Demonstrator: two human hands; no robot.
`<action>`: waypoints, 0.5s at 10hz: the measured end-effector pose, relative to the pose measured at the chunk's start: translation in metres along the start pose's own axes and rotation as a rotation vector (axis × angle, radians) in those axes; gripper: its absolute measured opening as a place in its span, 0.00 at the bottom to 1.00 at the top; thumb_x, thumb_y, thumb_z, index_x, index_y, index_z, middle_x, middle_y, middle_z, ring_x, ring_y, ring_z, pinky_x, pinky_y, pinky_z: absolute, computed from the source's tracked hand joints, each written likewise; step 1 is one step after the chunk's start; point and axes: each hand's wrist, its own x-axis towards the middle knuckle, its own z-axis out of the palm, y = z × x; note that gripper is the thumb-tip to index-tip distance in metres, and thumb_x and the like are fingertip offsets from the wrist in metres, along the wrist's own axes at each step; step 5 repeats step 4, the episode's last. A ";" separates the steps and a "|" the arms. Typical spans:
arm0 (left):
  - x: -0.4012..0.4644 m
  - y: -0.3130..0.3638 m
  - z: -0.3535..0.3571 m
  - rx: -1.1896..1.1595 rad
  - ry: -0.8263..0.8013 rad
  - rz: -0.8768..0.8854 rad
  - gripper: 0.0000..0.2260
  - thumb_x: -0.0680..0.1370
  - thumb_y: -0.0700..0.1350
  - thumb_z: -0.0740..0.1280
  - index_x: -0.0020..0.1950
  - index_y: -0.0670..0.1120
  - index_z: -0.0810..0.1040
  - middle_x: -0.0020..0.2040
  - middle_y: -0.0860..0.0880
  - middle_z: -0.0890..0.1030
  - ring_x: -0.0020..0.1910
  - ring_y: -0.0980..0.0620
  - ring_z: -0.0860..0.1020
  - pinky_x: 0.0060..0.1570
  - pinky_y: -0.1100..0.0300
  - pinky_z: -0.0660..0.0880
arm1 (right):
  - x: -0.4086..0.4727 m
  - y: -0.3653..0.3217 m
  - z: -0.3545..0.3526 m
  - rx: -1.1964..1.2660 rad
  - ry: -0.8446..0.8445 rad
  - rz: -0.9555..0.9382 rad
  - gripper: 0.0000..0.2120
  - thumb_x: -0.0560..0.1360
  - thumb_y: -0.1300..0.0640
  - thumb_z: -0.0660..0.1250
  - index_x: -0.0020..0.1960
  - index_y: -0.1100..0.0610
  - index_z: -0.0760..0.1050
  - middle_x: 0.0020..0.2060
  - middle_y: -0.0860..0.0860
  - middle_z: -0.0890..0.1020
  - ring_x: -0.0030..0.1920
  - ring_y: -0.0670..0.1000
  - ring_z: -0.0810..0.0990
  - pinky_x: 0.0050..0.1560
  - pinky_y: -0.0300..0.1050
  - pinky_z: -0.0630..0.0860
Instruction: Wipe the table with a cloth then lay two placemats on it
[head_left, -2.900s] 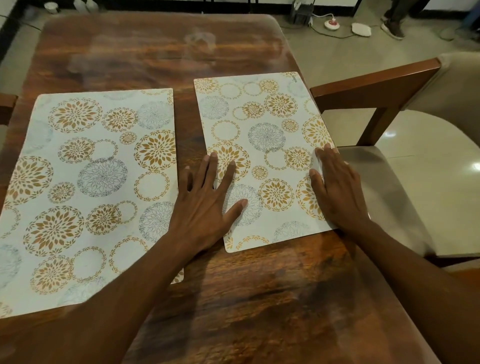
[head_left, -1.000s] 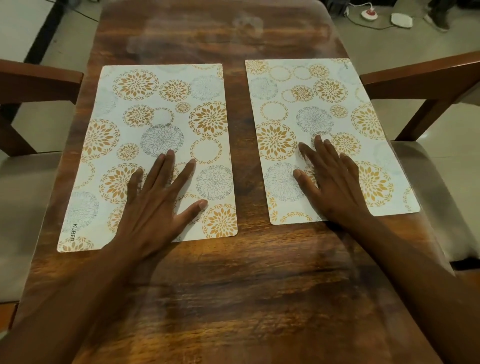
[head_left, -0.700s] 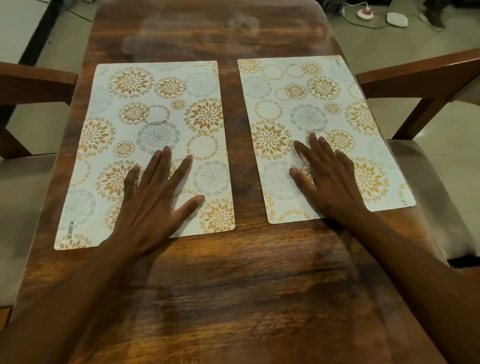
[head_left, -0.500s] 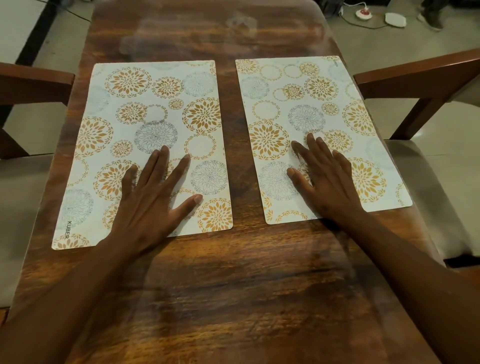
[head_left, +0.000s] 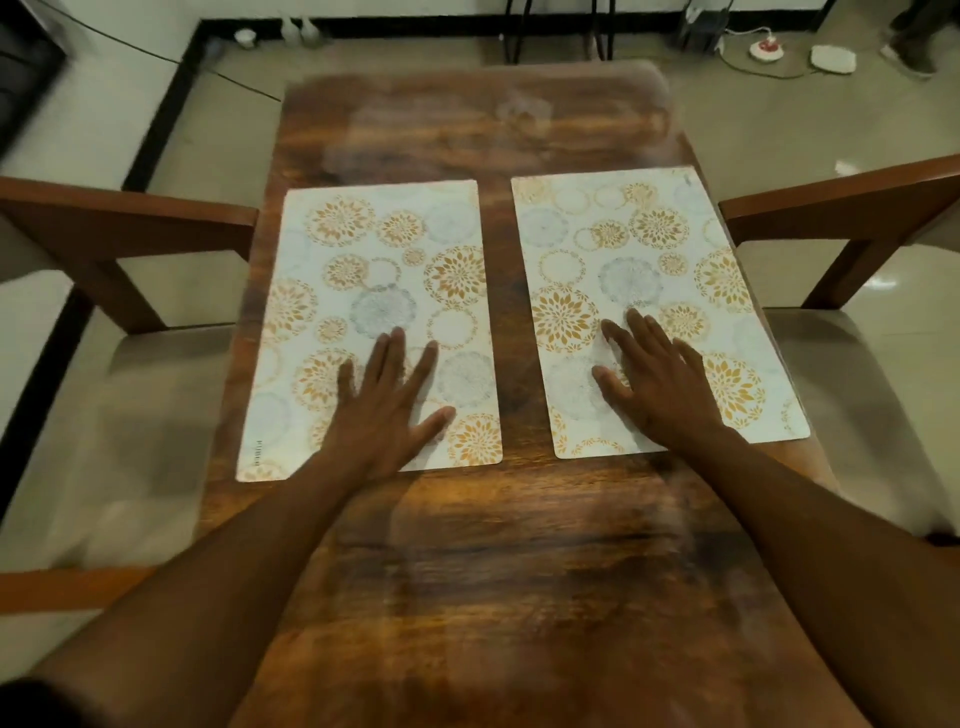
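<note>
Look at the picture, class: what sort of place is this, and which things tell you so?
Probably a home dining room: a wooden table laid with two floral placemats, cushioned wooden chairs on either side, and a tiled floor with a power strip.

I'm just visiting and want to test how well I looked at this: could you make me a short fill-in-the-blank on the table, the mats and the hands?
1. The number of placemats lying flat on the wooden table is ____.
2. The left hand rests with fingers spread on the ____ placemat.
3. Between the left placemat and the right placemat shows a strip of bare ____.
4. On each side of the table stands a wooden ____.

Missing words: two; left; table; chair
</note>
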 end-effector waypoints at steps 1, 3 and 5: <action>-0.008 0.007 -0.059 -0.026 -0.136 -0.064 0.38 0.83 0.73 0.47 0.87 0.60 0.36 0.87 0.46 0.32 0.86 0.46 0.31 0.82 0.30 0.37 | 0.001 -0.015 -0.057 0.014 -0.127 0.010 0.44 0.75 0.23 0.37 0.86 0.43 0.50 0.86 0.51 0.51 0.86 0.53 0.52 0.81 0.61 0.55; -0.068 0.022 -0.185 -0.055 0.152 -0.079 0.40 0.79 0.74 0.41 0.88 0.59 0.39 0.88 0.49 0.40 0.88 0.48 0.41 0.84 0.37 0.41 | -0.042 -0.056 -0.190 0.092 0.081 0.024 0.36 0.85 0.33 0.52 0.86 0.51 0.53 0.86 0.54 0.52 0.86 0.55 0.52 0.81 0.61 0.56; -0.101 0.024 -0.233 0.043 0.326 -0.065 0.40 0.81 0.73 0.40 0.89 0.54 0.42 0.89 0.47 0.46 0.88 0.45 0.46 0.84 0.37 0.47 | -0.062 -0.067 -0.245 0.002 0.173 -0.032 0.38 0.85 0.33 0.49 0.86 0.55 0.53 0.86 0.55 0.53 0.86 0.54 0.51 0.82 0.58 0.53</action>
